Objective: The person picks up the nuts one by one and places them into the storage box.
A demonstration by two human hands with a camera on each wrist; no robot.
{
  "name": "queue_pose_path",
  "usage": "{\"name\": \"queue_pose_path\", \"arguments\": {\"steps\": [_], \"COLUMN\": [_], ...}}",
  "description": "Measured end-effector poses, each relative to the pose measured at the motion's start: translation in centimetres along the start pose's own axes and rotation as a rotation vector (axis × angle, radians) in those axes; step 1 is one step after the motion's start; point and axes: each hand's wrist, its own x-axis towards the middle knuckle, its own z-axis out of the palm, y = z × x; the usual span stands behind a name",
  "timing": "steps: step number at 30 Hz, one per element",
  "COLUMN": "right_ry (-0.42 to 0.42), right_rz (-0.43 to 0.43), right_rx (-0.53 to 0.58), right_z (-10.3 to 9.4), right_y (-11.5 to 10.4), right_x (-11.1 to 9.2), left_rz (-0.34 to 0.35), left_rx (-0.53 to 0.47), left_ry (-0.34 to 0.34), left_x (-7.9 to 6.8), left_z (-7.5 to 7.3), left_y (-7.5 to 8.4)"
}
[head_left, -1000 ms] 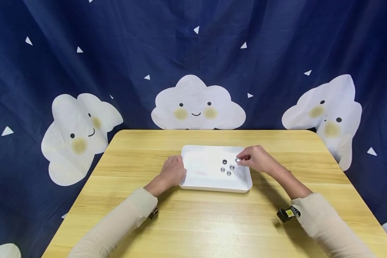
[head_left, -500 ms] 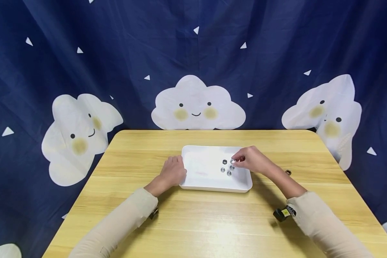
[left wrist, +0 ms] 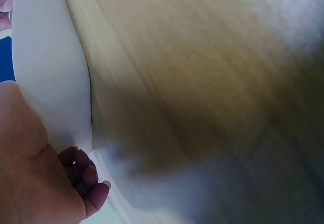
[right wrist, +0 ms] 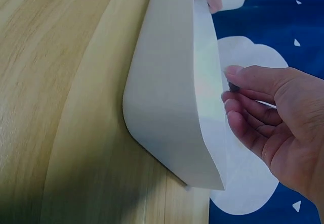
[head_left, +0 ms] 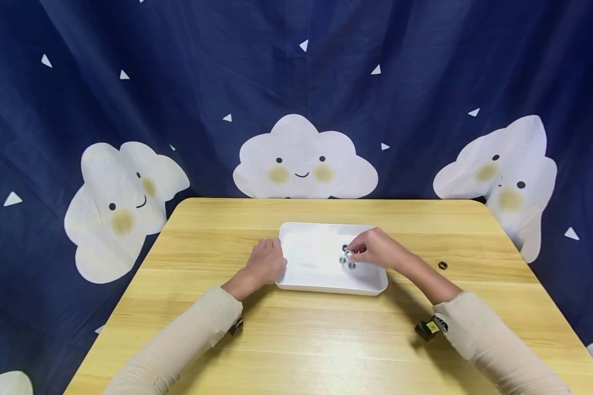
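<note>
A shallow white tray (head_left: 308, 282) lies on the table with several metal hex nuts (head_left: 352, 265) in its right half. My left hand (head_left: 266, 262) holds the tray's left edge; in the left wrist view its fingers (left wrist: 95, 196) curl beside the tray wall. Over the right half, my right hand (head_left: 378, 249) pinches a nut (head_left: 349, 253) between thumb and fingertips. That nut shows as a small dark piece (right wrist: 233, 87) in the right wrist view. A dark nut (head_left: 345, 248) sits right beside the pinched one. The right hand may hide another nut.
One dark nut (head_left: 442, 265) lies on the wooden table (head_left: 326, 340) to the right of the tray, near the right forearm. A navy curtain (head_left: 197, 66) with white clouds hangs behind the table's far edge.
My right hand has moved left and slightly nearer with the pinched nut, close to the other nuts. The nut on the table has come out from behind the forearm. My left hand stays put.
</note>
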Motion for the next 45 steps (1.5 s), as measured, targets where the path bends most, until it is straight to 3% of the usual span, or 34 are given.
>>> {"name": "queue_pose_path", "arguments": {"steps": [7, 16, 29, 45], "right_ry": [-0.01, -0.049, -0.097, -0.188], "right_rz": [-0.099, -0.144, -0.168, -0.129], "right_rx": [0.008, -0.005, -0.029, -0.065], "right_z": [0.9, 2.0, 3.2, 4.3], "right_y": [-0.2, -0.1, -0.5, -1.0], "right_x": [0.3, 0.3, 0.6, 0.8], "left_rz": [0.001, -0.001, -0.001, -0.002], "left_rx": [0.001, 0.005, 0.002, -0.027], "left_ry": [0.006, 0.003, 0.007, 0.0], "left_x": [0.0, 0.0, -0.1, -0.1], "left_z": [0.1, 0.0, -0.1, 0.0], "left_y": [0.0, 0.1, 0.1, 0.0]}}
